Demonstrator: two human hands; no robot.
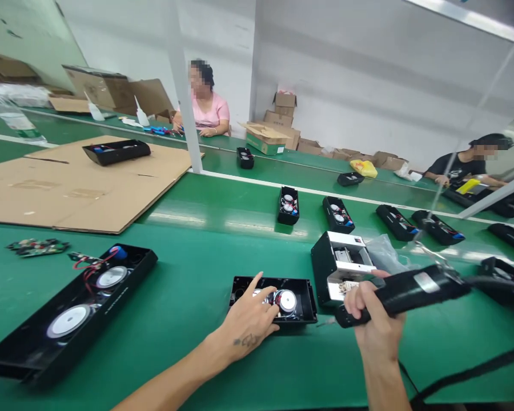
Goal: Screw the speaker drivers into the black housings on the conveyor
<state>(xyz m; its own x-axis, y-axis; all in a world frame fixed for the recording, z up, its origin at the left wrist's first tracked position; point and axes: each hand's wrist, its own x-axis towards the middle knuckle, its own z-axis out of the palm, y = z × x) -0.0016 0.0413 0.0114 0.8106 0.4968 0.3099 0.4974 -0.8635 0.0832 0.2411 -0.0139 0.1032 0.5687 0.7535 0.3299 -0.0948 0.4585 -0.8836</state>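
My left hand rests on a small black speaker housing on the green bench, fingers spread over the round silver speaker inside it. My right hand is wrapped round the handle of a black electric screwdriver, which lies nearly level with its cable running off to the right. Just behind the tool stands a black and silver screw feeder box.
A long black speaker housing with two drivers lies at the left, circuit boards behind it. A cardboard sheet covers the far left. More housings ride the conveyor. Two people sit at the far side.
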